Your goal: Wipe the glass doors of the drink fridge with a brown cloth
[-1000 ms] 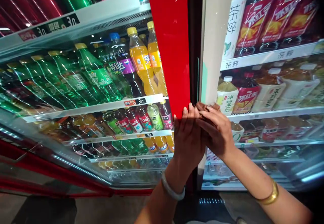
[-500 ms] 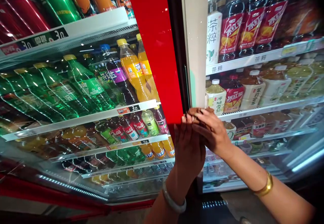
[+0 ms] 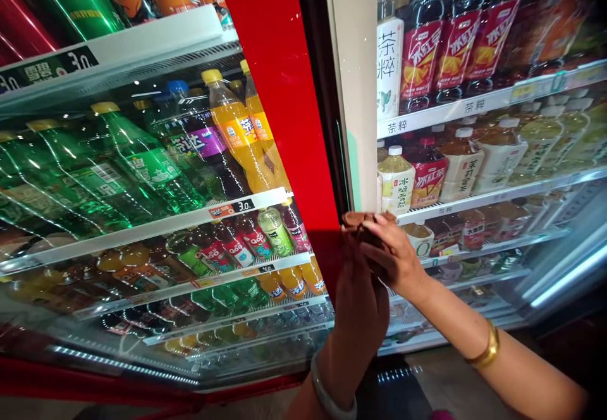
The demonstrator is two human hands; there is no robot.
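Observation:
In front of the seam between two drinks coolers, my hands are together around a small, shiny brown thing [image 3: 359, 219]. Its kind I cannot make out, since fingers cover most of it. My right hand [image 3: 396, 252], with a gold bangle above the wrist, grips it from the right, fingers curled over its front. My left hand [image 3: 358, 306], wearing a pale grey bangle, is in shadow below. Its fingers point upward and press together at the thing's lower left side; their tips are partly hidden.
The left cooler's red frame [image 3: 275, 72] meets the right cooler's beige frame [image 3: 353, 59] behind my hands. Green soda bottles [image 3: 152, 160] and orange soda bottles [image 3: 241, 132] fill the left shelves. Tea bottles [image 3: 458, 43] line the right. A dark mat [image 3: 403, 391] lies below.
The view has shifted slightly, moving the shelves left. My left fingertips have slid down from the brown thing's front, and more of its top shows. My right hand keeps its grip.

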